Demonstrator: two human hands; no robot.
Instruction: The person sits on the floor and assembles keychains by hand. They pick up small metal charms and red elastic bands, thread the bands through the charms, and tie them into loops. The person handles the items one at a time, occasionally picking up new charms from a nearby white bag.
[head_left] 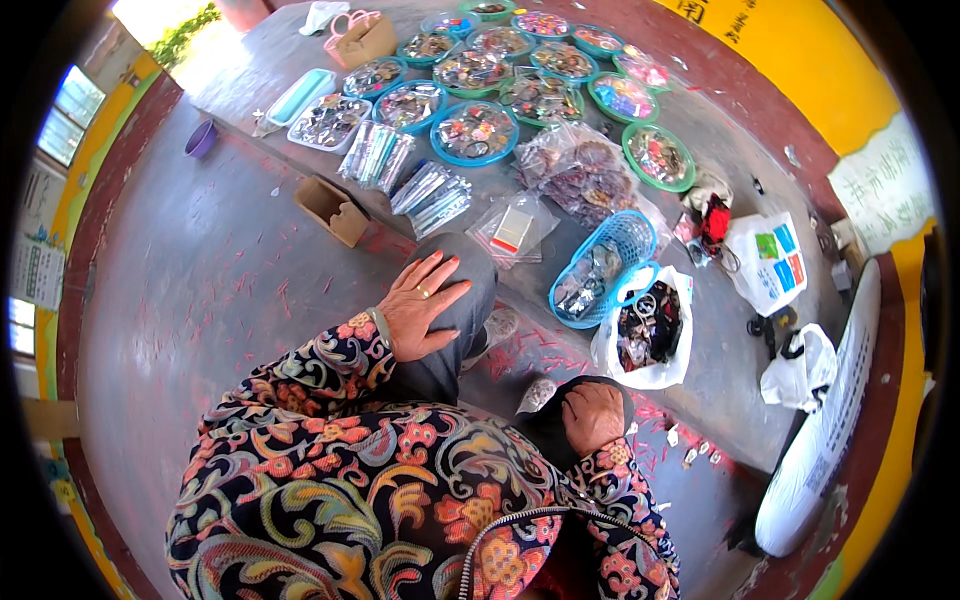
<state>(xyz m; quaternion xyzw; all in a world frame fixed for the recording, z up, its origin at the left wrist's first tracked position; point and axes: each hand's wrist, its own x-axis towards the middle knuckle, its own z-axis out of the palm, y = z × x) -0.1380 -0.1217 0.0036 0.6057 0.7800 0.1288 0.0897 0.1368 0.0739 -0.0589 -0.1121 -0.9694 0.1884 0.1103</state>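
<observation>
My left hand (420,305) lies on my left knee (463,265), fingers spread, a ring on one finger. It holds nothing. On my right knee (618,393), my right hand (595,415) rests palm down, its fingers loosely bent and nothing visible in them. Ahead of the right knee stands a white plastic bag (676,373) of small dark items. Just beyond it is a blue oval basket (562,290) with clear packets inside. Past my left knee lie bundles of pens in clear wrap (432,198) and a clear bag with a white-and-red box (514,229).
Several round basins of small goods, such as a blue one (440,148) and a green one (688,170), crowd the far floor. An open cardboard box (332,208) stands left. Clear bags of reddish items (590,175) lie centrally. A white wrapped roll (825,430) leans right.
</observation>
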